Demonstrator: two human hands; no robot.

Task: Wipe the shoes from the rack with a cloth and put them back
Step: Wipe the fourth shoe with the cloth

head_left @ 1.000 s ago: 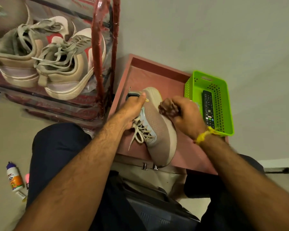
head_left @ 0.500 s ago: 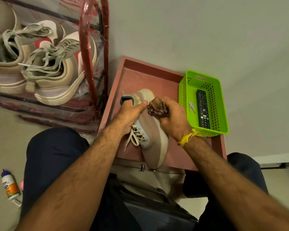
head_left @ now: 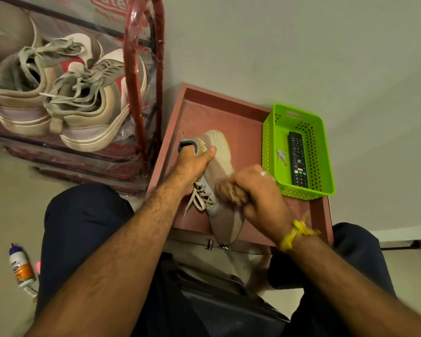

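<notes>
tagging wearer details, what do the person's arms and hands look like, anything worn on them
Both forearms are bare and hairy, with no sleeves in view. The right hand has a frayed yellow thread band knotted round its wrist and a silvery ring on one finger. The left hand shows nothing worn.

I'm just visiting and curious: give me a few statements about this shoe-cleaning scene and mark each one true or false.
1. The right hand grips a bunched cloth against the shoe. True.
2. The left hand rests idle on the person's knee. False: it holds the shoe at its heel end.
3. A remote control lies in the green basket. True.
4. The shoe being wiped sits on the rack. False: it is over the reddish tray; two other shoes sit on the rack.
5. The basket holds a bottle. False: the bottle lies on the floor at the left.
</notes>
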